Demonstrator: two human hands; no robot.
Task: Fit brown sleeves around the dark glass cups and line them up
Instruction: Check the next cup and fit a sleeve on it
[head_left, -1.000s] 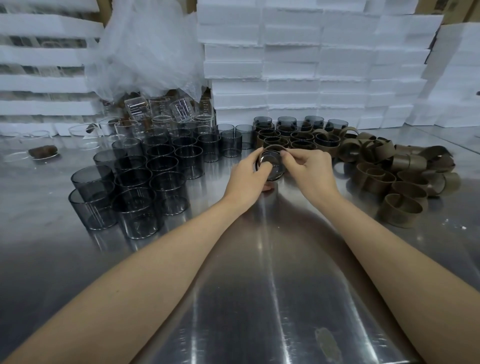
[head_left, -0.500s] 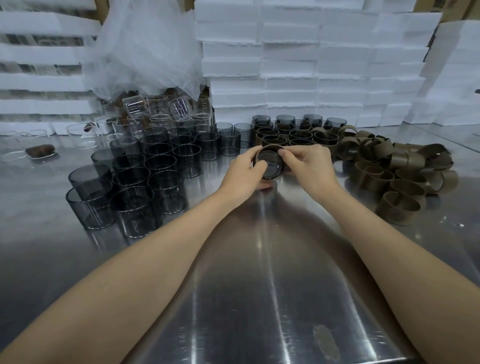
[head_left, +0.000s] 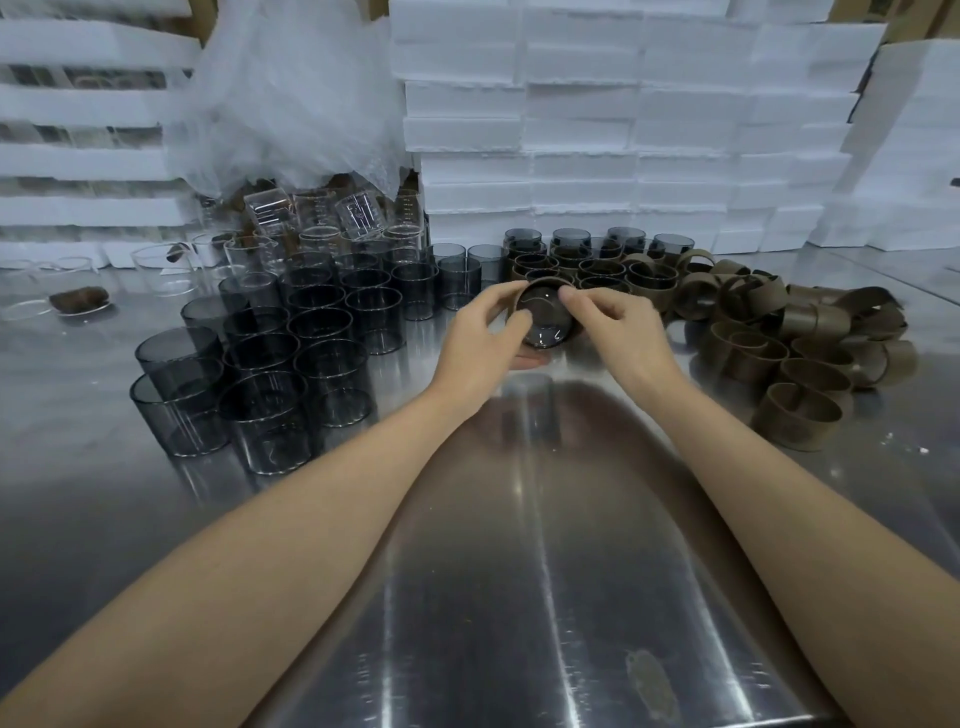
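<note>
Hands (head_left: 480, 338) (head_left: 621, 332) around a seemingly sleeved cup (head_left: 545, 318).

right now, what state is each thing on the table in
held cup, tilted toward the camera, between both grips
brown sleeve, around the held cup
left grip, holds the cup's left side
right grip, holds the cup's right side
bare dark cups, upright, unsleeved, clustered left
sleeved cups, upright, lined up behind the grips
loose sleeves, empty, heaped on the right

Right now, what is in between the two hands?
In the head view, one dark glass cup sits between the left hand and the right hand, with a brown sleeve around it; both hands grip it.
</note>
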